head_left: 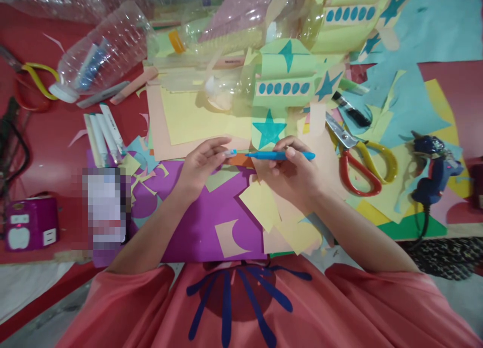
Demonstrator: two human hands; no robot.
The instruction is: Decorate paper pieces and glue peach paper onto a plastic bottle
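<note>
My right hand is closed round a blue marker, whose tip points left. Between the fingers of my left hand is a small pale cap with a blue end. A short gap separates the cap from the marker tip. Just beyond my right hand lies a green paper piece with a teal star, joined to a clear bottle decorated with a strip of blue ovals. Orange paper shows beneath the marker, and purple paper lies below my hands.
Red-and-yellow scissors and a blue glue gun lie at right. On the left are white markers, a blurred phone-like object, a purple box and more scissors. Clear bottles and paper scraps surround the hands.
</note>
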